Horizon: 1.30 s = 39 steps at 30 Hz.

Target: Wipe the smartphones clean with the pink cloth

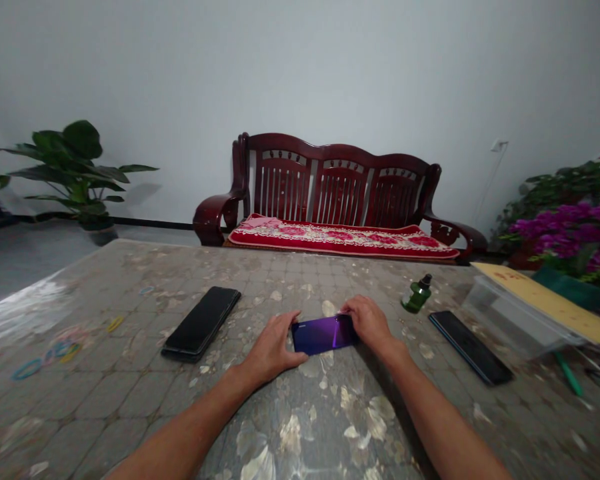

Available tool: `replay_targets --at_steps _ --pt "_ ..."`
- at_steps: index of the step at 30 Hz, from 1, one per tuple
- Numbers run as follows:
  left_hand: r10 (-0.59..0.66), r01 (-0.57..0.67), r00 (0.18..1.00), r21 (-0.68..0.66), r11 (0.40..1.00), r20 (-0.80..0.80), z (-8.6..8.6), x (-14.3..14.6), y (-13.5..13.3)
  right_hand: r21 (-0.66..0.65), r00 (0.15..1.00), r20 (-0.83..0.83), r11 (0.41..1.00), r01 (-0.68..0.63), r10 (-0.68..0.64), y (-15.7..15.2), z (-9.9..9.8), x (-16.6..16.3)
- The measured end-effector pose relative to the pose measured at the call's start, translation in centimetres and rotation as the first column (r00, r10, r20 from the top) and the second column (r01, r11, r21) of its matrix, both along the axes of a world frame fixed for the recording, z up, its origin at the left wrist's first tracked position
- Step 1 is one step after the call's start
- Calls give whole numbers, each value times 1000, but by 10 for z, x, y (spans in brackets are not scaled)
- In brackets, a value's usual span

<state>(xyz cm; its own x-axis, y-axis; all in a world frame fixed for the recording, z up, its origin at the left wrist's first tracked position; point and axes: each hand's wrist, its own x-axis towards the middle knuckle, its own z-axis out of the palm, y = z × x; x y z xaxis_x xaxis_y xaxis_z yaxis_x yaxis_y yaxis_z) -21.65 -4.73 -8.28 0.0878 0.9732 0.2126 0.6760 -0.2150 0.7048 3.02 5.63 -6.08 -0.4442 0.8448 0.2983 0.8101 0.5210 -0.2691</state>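
Observation:
A phone with a shiny blue-purple back [323,335] is held sideways between my two hands, low over the table or resting on it; I cannot tell which. My left hand [276,345] grips its left end, thumb along the near edge and fingers at the far corner. Around the right end closes my right hand [369,323], its fingers at the far corner. To the left lies a black phone [201,323], dark side up. Another dark phone [470,347] with a bluish edge rests on the right.
A green spray bottle [417,294] stands beyond the right phone. A clear plastic box [515,320] sits at the right under a yellow board [545,300], near purple flowers [575,233]. Colored bands [55,353] lie at left on the patterned tablecloth [130,393]. Behind is a wooden bench [337,190].

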Motion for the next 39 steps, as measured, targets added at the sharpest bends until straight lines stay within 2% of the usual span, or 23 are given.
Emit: replay_targets --at_steps 5,12,19,27,34,39 --pt "5 -4 999 -20 1000 45 -5 -1 2 7 999 42 999 -31 31 1 -1 -5" --pt "18 -15 996 -33 999 90 -8 -2 3 34 972 74 974 -226 223 -3 -1 -24" --pt "33 -28 993 -42 999 111 -7 -1 2 69 973 109 975 -209 201 -11 4 -29" --pt "41 -33 991 -64 997 125 -9 -1 3 59 960 86 961 -271 265 -28 6 -52" --pt "49 -39 989 -74 997 140 -9 -1 2 64 977 106 979 -193 186 -31 7 -49" --pt "47 -36 986 -70 997 157 -8 -1 3 79 955 116 956 -283 273 -43 7 -69"
